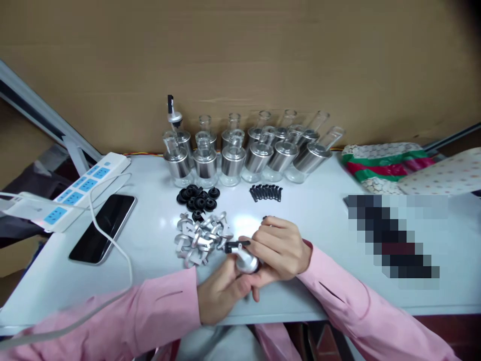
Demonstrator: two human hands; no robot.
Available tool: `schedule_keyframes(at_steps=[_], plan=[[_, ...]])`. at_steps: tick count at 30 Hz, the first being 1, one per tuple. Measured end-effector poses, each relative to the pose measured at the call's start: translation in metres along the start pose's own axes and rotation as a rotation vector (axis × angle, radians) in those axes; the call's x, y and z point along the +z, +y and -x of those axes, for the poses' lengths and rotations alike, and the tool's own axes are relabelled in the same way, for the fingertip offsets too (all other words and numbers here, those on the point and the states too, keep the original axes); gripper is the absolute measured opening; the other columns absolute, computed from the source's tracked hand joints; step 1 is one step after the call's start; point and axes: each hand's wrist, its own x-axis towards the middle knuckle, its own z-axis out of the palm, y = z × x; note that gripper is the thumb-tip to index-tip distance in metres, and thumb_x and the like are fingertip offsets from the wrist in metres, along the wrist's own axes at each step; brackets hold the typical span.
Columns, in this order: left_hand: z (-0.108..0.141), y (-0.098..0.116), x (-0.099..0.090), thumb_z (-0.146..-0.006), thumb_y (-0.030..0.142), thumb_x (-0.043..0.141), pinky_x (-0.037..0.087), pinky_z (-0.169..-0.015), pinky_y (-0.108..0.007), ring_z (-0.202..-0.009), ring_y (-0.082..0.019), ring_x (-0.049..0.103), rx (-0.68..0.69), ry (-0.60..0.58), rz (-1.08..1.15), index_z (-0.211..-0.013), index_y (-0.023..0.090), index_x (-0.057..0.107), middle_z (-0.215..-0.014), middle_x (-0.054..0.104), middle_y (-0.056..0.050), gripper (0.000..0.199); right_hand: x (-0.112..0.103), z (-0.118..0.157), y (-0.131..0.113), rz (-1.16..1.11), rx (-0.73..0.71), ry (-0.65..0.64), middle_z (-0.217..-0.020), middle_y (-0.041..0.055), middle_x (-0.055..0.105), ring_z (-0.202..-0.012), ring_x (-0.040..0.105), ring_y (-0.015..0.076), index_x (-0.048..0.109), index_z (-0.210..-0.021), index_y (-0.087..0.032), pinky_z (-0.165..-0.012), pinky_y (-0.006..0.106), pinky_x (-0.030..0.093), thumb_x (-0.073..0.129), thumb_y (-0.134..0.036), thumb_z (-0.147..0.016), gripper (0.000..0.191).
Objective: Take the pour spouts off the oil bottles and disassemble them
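Observation:
A silver pourer spout with a black flap on its tip is between my two hands, above the table's front edge. My left hand is closed on it from the left and below. From the right, my right hand curls its fingers against it; its grip is partly hidden. Just beyond lies a heap of silver pourer tops. Behind these is a pile of black round stoppers. A row of small black flaps lies to their right. A dark bit shows by my right knuckles, too covered to name.
Two rows of glass bottles with steel sleeves stand along the cardboard wall; one back-left bottle carries a pourer. At left are a power strip, a phone and a white cable. Patterned cloth lies at right.

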Motion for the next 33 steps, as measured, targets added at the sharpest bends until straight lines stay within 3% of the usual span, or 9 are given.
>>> schedule_keyframes(at_steps=[3,7,11,14,19,24,30,33], plan=[[0.004,-0.002,0.001,-0.087,0.065,0.028,0.046,-0.07,-0.031,-0.073,-0.02,0.056,0.02,0.014,-0.041,-0.084,0.016,0.057,-0.076,0.059,-0.007,0.057,0.001,0.001,-0.002,-0.048,-0.003,-0.04,-0.047,-0.0006,0.049,-0.043,0.038,0.0114,0.06,-0.065,-0.012,-0.046,0.029,0.026,0.043,-0.054,-0.087,0.05],[0.007,-0.005,0.005,-0.091,0.057,0.027,0.044,-0.078,-0.03,-0.077,-0.02,0.057,-0.038,0.212,-0.048,-0.089,0.018,0.061,-0.078,0.063,-0.006,0.051,0.001,0.003,-0.001,-0.126,0.031,-0.041,-0.046,-0.0003,0.047,-0.044,0.039,0.0125,0.059,-0.065,-0.013,-0.046,0.029,0.027,0.031,-0.057,-0.091,0.058],[0.004,-0.01,0.004,-0.093,0.055,0.023,0.043,-0.078,-0.032,-0.067,-0.019,0.055,-0.004,0.203,0.058,-0.076,0.017,0.061,-0.06,0.058,-0.003,0.056,-0.002,0.004,0.003,-0.16,0.064,-0.084,-0.05,0.0017,0.05,-0.046,0.042,0.0129,0.059,-0.068,-0.013,-0.05,0.029,0.031,0.022,-0.044,-0.097,0.057],[0.001,-0.011,0.002,-0.092,0.052,0.023,0.042,-0.078,-0.031,-0.064,-0.017,0.054,0.016,0.225,0.04,-0.061,0.016,0.055,-0.056,0.056,-0.003,0.057,-0.003,0.003,0.005,-0.143,0.078,-0.145,-0.053,0.0023,0.053,-0.047,0.044,0.0135,0.061,-0.08,-0.009,-0.051,0.029,0.032,0.019,-0.044,-0.098,0.057],[0.0,-0.009,-0.001,-0.093,0.047,0.025,0.043,-0.064,-0.028,-0.053,-0.015,0.05,-0.054,0.269,0.07,-0.064,0.017,0.055,-0.049,0.051,0.0,0.052,-0.001,-0.001,0.005,-0.146,0.09,-0.158,-0.06,0.0036,0.059,-0.052,0.05,0.0146,0.057,-0.104,-0.004,-0.051,0.028,0.035,0.03,-0.054,-0.093,0.058],[0.0,-0.014,-0.002,-0.092,0.048,0.026,0.041,-0.058,-0.028,-0.05,-0.015,0.048,-0.07,0.236,0.152,-0.063,0.017,0.059,-0.048,0.052,-0.001,0.054,0.002,-0.002,0.005,-0.153,0.087,-0.172,-0.059,0.0022,0.059,-0.052,0.051,0.0137,0.054,-0.105,-0.007,-0.051,0.026,0.035,0.031,-0.052,-0.094,0.052],[-0.001,-0.015,-0.002,-0.09,0.06,0.022,0.042,-0.067,-0.029,-0.056,-0.015,0.049,-0.041,0.188,0.18,-0.061,0.015,0.054,-0.05,0.049,-0.002,0.063,0.006,0.001,0.003,-0.12,0.102,-0.088,-0.055,-0.001,0.056,-0.048,0.048,0.0119,0.052,-0.093,-0.013,-0.049,0.024,0.035,0.038,-0.05,-0.093,0.04],[-0.002,-0.011,-0.003,-0.075,0.075,0.042,0.038,-0.054,-0.025,-0.051,-0.011,0.043,-0.037,0.105,0.174,-0.071,0.015,0.049,-0.054,0.046,0.002,0.061,0.008,0.003,0.001,-0.08,0.124,-0.028,-0.053,-0.0012,0.054,-0.047,0.047,0.0114,0.053,-0.09,-0.013,-0.049,0.024,0.035,0.035,-0.051,-0.093,0.042]])
